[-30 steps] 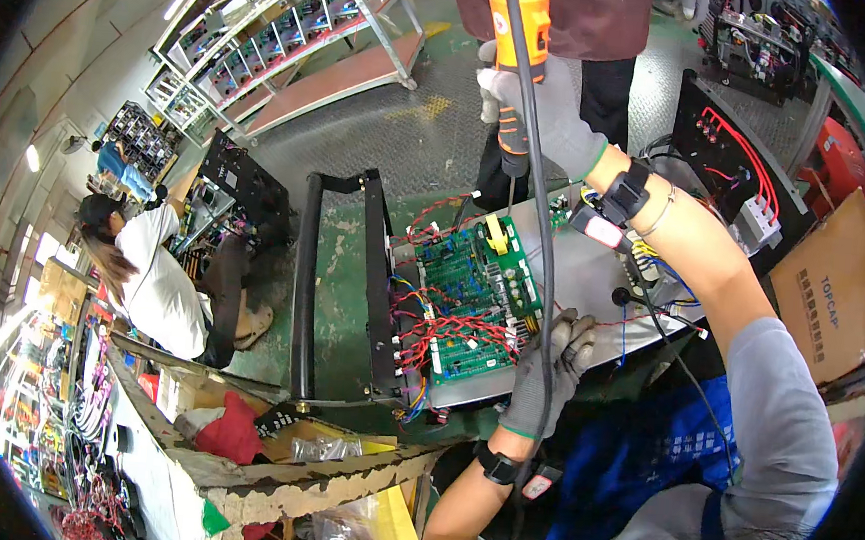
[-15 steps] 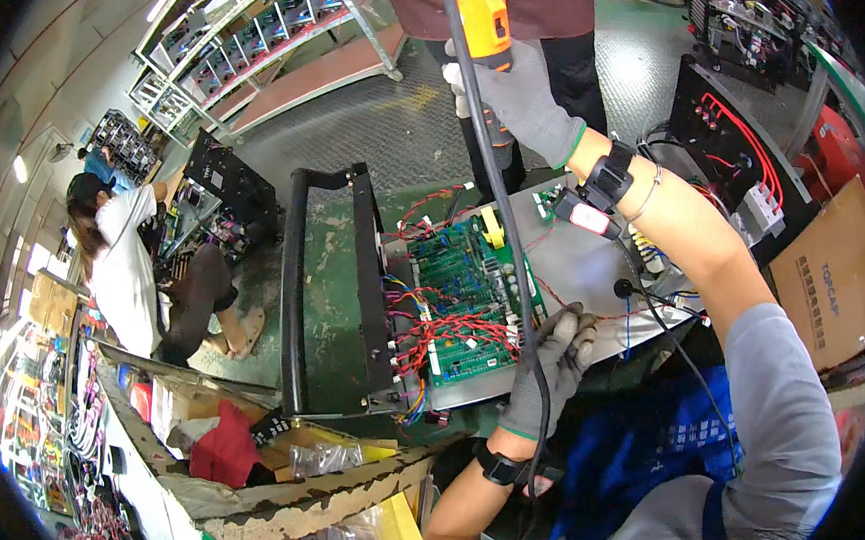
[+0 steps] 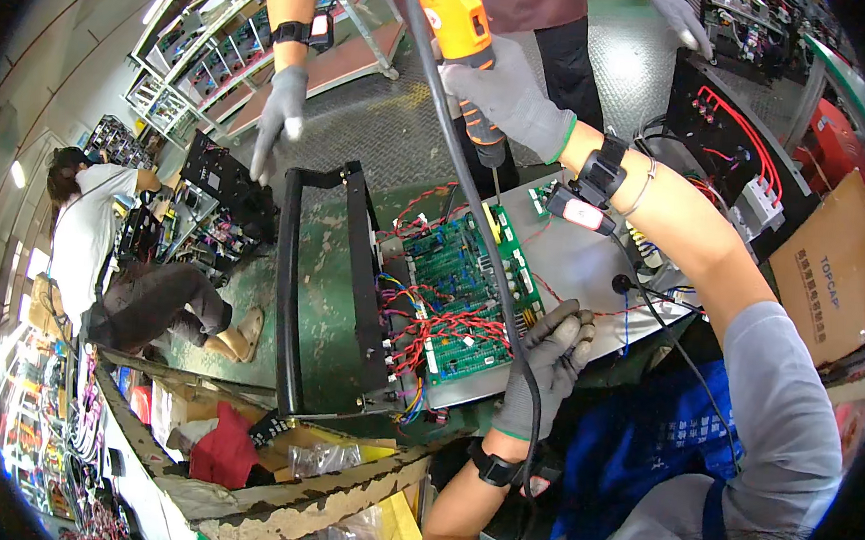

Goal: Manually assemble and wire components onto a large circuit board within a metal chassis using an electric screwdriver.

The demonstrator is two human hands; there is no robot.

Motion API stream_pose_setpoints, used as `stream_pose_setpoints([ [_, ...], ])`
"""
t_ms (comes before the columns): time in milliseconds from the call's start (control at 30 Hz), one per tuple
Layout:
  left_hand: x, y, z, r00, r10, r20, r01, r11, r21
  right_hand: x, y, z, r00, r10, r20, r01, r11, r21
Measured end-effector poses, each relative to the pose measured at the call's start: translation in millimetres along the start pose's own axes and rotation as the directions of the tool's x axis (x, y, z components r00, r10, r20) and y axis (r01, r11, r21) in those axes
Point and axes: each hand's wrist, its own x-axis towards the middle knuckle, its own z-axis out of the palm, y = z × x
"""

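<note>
Right hand [image 3: 515, 95] is gripping the driver [image 3: 455, 16], bit down near the far corner of the board [image 3: 456, 297]; left hand [image 3: 552, 354] is sitting curled beside its near corner, holding what I cannot tell. Driver is looking rigid, hefty, suiting a mid-body grip; board, fragile, edges only.

I see a metal shelf rack [image 3: 344, 71] ahead, a person in a white top [image 3: 90, 221] to my left, brown cardboard [image 3: 816, 267] to my right, and a red cloth [image 3: 224, 448] near a clear plastic bag [image 3: 324, 458].
</note>
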Motion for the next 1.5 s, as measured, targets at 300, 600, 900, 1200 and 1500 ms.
stream_pose_setpoints([
  [300,-7.2,-2.1,-1.5,0.997,-0.071,0.019,0.074,0.979,-0.190,33.4,17.2,13.7,0.984,0.161,0.082,-0.163,0.987,0.014],
  [600,-16.6,2.4,1.2,0.997,-0.035,-0.063,0.028,0.995,-0.100,33.3,26.3,4.9,0.974,0.197,0.113,-0.200,0.980,0.016],
  [900,-16.4,-1.8,-8.0,0.987,0.159,0.009,-0.157,0.982,-0.109,-1.9,-90.2,3.2,0.977,-0.002,0.214,-0.047,0.974,0.221],
  [1200,-13.0,4.5,-20.3,0.987,0.139,0.085,-0.074,0.846,-0.528,-121.1,-194.9,-44.1,0.960,-0.138,0.243,0.000,0.870,0.493],
  [1500,-27.0,6.9,-16.5,0.985,0.121,0.121,-0.041,0.852,-0.522,-133.7,-195.1,-49.1,0.974,-0.146,0.170,0.046,0.873,0.485],
])
